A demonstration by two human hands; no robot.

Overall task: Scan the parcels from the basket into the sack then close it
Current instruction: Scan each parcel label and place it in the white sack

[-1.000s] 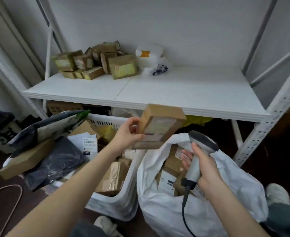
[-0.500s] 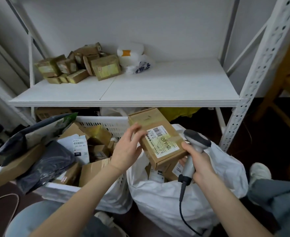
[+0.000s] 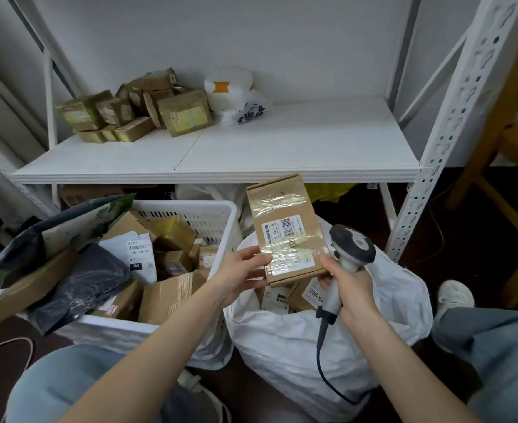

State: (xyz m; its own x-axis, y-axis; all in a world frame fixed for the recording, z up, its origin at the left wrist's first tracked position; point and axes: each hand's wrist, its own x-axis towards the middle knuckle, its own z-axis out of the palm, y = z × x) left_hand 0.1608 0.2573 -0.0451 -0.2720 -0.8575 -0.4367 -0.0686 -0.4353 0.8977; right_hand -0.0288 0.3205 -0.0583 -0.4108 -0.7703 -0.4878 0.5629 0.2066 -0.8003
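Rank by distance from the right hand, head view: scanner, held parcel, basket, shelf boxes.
1. scanner, gripped in the right hand itself.
2. held parcel, just left of it, in the left hand.
3. basket, further left.
4. shelf boxes, far back left.

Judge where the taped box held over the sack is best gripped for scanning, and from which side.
Probably its lower left edge, from the left, as the left hand holds the box: the label faces up uncovered, and the scanner in the right hand is on the right.
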